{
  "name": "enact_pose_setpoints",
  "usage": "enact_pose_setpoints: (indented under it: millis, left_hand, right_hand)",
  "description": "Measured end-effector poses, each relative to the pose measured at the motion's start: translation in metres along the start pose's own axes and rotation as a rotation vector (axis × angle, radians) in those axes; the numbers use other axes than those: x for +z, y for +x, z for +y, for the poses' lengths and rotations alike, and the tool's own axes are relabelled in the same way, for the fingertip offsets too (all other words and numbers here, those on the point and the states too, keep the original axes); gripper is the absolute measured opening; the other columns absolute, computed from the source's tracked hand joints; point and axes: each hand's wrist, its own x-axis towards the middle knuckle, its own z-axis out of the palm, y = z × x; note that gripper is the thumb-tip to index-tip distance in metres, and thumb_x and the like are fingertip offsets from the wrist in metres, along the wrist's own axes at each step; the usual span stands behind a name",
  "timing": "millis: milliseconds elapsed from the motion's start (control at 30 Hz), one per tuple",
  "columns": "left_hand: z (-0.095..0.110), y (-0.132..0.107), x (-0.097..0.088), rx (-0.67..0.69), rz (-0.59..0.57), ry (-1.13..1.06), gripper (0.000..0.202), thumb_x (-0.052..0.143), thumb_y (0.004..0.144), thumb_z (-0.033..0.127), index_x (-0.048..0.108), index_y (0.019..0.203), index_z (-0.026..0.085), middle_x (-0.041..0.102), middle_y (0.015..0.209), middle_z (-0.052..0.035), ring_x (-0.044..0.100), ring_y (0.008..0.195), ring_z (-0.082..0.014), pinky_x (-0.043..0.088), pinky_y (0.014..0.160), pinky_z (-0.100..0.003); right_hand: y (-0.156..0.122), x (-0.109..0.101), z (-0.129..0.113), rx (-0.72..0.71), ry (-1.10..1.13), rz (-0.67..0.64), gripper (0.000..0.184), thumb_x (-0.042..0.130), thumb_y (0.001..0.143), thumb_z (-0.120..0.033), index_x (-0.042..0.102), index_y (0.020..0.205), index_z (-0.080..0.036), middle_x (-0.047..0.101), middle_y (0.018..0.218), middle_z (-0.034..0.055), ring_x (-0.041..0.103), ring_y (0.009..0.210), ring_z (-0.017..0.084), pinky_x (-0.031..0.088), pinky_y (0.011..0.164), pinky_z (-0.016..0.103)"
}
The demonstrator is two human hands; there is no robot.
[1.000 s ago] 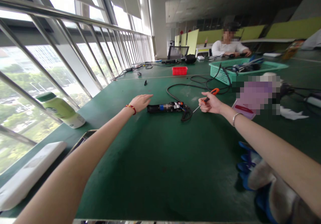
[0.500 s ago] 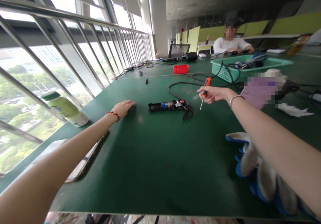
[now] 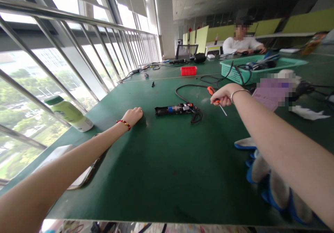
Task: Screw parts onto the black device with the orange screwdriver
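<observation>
My right hand (image 3: 224,94) is closed around a screwdriver (image 3: 211,90) with an orange and black handle. Its thin metal shaft slants down toward the lower right, off the table. Left of it, a black tube-shaped device (image 3: 174,109) lies on the table with its inner parts and a blue band exposed; a black cable runs from its right end. My left hand (image 3: 134,116) rests on the table a short way left of the device, fingers curled in. Whatever may be under those fingers is hidden.
Left stand a tilted green bottle (image 3: 68,114) and a phone-like slab (image 3: 87,175) under my forearm. Gloves (image 3: 279,187) lie under my right forearm. Farther back are a red basket (image 3: 188,71), a teal basket (image 3: 284,64) with cables, and a seated person (image 3: 241,45).
My left hand has slid slightly right and its fingers have curled in. My right hand has turned, swinging the screwdriver's tip from lower left to lower right.
</observation>
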Motion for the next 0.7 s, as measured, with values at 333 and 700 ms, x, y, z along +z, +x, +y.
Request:
enact_pose_setpoints:
  millis: [333,700]
  left_hand:
    - [0.017,0.001,-0.008,-0.136,-0.021,-0.053,0.034,0.03,0.085,0.002,0.064,0.086,0.008,0.059,0.099,-0.0186,0.057,0.096,-0.0261,0.049,0.068,-0.032]
    - [0.024,0.022,-0.042,-0.394,0.219,-0.338,0.025,0.036,0.089,0.021,0.058,0.099,0.014,0.061,0.103,-0.0116,0.06,0.092,-0.025,0.048,0.07,-0.033]
  right_hand:
    - [0.017,-0.009,-0.01,-0.157,-0.082,0.374,0.025,0.068,0.064,-0.009,0.049,0.051,-0.02,0.04,0.039,-0.0051,0.04,0.032,0.011,0.032,0.034,0.025]
    - [0.015,0.045,-0.018,-0.531,-0.375,0.795,0.012,0.069,0.066,-0.023,0.058,0.067,-0.018,0.053,0.057,0.0064,0.059,0.079,0.027,0.04,0.062,0.032]
